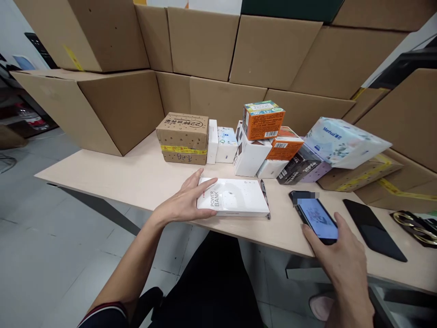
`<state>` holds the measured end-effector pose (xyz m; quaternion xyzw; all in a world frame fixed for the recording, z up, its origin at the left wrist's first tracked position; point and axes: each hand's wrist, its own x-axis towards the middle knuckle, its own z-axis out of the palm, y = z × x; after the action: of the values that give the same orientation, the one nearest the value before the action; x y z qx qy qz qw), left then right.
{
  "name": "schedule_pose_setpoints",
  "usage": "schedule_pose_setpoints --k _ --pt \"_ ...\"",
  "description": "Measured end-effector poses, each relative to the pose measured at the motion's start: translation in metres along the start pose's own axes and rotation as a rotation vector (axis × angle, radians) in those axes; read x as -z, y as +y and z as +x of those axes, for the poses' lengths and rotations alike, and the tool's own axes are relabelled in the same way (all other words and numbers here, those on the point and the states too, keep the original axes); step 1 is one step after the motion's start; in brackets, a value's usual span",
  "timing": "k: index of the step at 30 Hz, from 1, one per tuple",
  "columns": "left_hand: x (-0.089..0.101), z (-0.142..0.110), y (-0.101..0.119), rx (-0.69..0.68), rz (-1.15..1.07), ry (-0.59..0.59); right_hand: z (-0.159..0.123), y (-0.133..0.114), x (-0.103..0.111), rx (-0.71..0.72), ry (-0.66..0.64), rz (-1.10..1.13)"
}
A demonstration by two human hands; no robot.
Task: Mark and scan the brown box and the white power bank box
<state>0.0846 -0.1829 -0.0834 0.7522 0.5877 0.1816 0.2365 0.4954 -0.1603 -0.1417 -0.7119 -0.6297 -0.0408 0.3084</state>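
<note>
A white power bank box (241, 196) lies flat at the table's front edge. My left hand (186, 200) grips its left end, with the thumb along the near side and a finger over the far left corner. Close against the box's right end lies a dark pen (264, 196). Farther right, my right hand (341, 250) has its thumb and fingers at both edges of the lower end of a smartphone (316, 216). The phone lies on the table with its screen lit; part of the screen is blurred out.
Behind the power bank box stand a taped brown carton (184, 136), stacked white and orange boxes (262, 120) and a tissue pack (341, 141). A black flat slab (373, 230) and scissors (414, 225) lie at right. Large cardboard boxes (205, 43) wall the back.
</note>
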Motion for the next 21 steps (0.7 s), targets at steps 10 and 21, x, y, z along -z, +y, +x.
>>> schedule_pose_setpoints --k 10,21 --pt "-0.001 -0.031 -0.010 -0.012 -0.018 0.057 0.000 0.008 -0.016 0.202 0.238 -0.110" --pt "0.023 -0.133 -0.055 0.286 0.141 0.574 -0.007 -0.032 -0.021 0.393 0.606 0.160"
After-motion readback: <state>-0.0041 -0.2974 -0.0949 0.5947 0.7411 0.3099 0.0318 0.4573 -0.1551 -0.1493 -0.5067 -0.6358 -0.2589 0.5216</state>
